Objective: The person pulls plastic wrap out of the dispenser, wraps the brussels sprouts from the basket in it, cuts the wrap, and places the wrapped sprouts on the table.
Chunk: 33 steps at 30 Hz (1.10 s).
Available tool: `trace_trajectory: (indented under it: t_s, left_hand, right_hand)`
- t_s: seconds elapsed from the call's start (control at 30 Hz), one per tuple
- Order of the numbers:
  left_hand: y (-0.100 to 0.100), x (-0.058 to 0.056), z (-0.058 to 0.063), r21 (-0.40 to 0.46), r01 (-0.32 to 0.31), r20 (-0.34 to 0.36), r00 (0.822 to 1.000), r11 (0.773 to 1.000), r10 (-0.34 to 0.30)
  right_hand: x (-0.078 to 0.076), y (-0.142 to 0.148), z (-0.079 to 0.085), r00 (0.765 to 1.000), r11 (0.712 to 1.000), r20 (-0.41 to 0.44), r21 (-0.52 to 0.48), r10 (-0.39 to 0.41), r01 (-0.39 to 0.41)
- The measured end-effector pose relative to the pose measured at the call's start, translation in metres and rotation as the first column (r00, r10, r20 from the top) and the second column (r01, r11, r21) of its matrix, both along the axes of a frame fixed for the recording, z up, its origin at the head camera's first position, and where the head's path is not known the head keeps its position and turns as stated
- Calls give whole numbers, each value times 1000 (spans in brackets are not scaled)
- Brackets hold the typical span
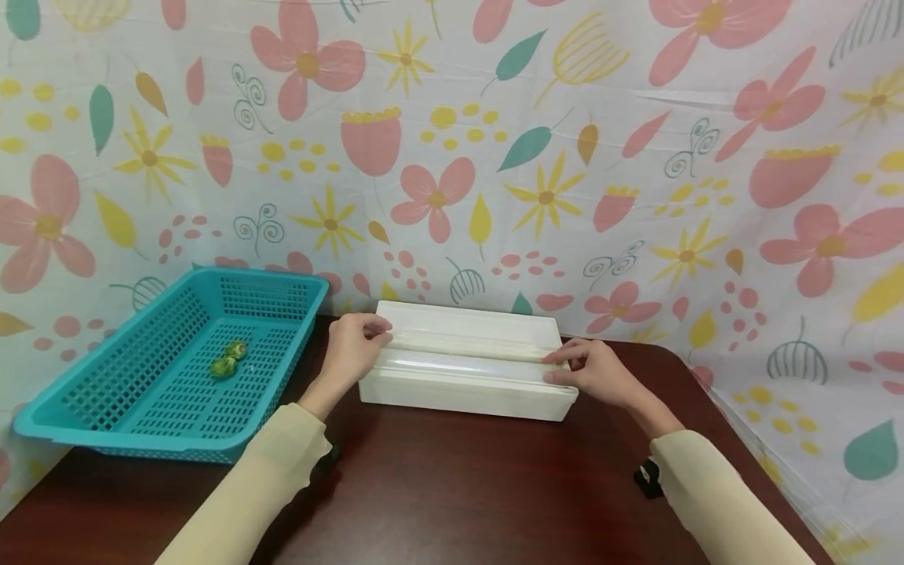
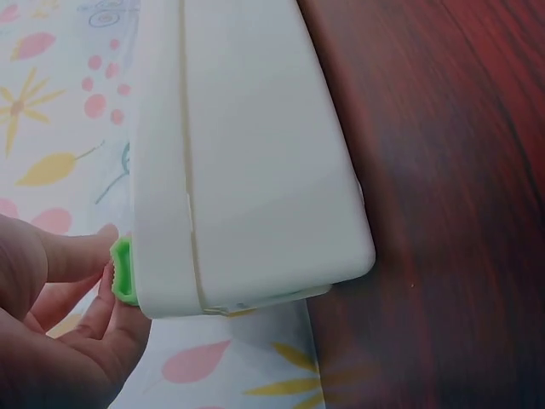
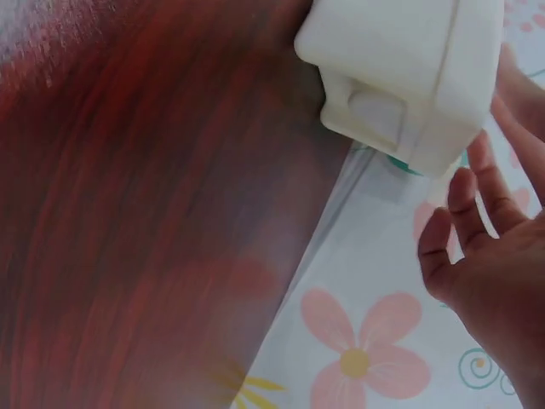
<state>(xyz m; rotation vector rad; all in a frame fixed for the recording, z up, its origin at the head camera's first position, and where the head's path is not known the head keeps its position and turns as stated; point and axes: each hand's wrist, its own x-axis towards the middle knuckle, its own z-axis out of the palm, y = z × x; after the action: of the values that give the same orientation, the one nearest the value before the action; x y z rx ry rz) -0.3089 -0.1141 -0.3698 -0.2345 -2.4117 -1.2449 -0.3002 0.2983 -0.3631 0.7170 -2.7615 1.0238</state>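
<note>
A long white box, which looks like a plastic wrap dispenser, lies across the back of the table. Along its top run a pale bar and a clear glossy strip. My left hand is at its left end; in the left wrist view, thumb and fingers pinch a small green ridged piece at the box's corner. With thumb and forefinger, my right hand grips the top at the right end. Its other fingers curl loosely beside the box, and the box hides the pinching fingertips.
A blue perforated basket stands on the left of the dark wooden table, with two small green-yellow things in it. A flower-patterned cloth hangs right behind the table.
</note>
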Motion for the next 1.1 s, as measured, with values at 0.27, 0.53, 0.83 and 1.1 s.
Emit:
trace_trajectory:
  t_s: [0.27, 0.53, 0.83, 1.1]
  left_hand:
    - [-2, 0, 0, -1, -10, 24, 1000, 1000, 10]
    - [-2, 1, 0, -11, -28, 28, 999, 1000, 28]
    - [-4, 3, 0, -5, -19, 55, 998, 1000, 19]
    - [-6, 4, 0, 3, -6, 49, 999, 1000, 6]
  right_hand:
    - [-3, -1, -12, 994, 999, -98, -13, -53, 52]
    - [-1, -6, -10, 985, 995, -138, -27, -100, 97]
    - [5, -3, 0, 998, 994, -14, -91, -69, 67]
    - [3, -10, -5, 992, 994, -72, -9, -108, 108]
